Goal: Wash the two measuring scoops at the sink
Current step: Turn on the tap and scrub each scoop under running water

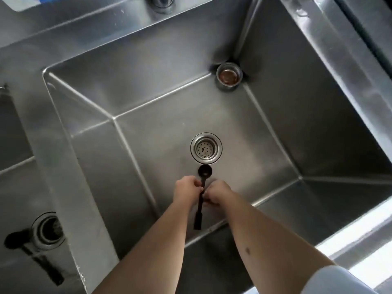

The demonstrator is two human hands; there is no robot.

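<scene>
A black long-handled measuring scoop (200, 203) hangs over the floor of the steel sink basin (148, 134), its round bowl just below the drain strainer (206, 147). My left hand (186, 190) grips the handle from the left. My right hand (218, 194) pinches the same handle from the right. Both hands meet at the upper part of the handle, and its thick end points toward me. A second black scoop (31, 257) lies in the left basin, its bowl beside that basin's drain (49, 231).
A faucet base (162, 2) stands on the back ledge above the basin. An overflow fitting (229, 75) sits in the far right corner. A steel divider (61, 166) separates the two basins. A blue and white object (21, 2) lies at the far left.
</scene>
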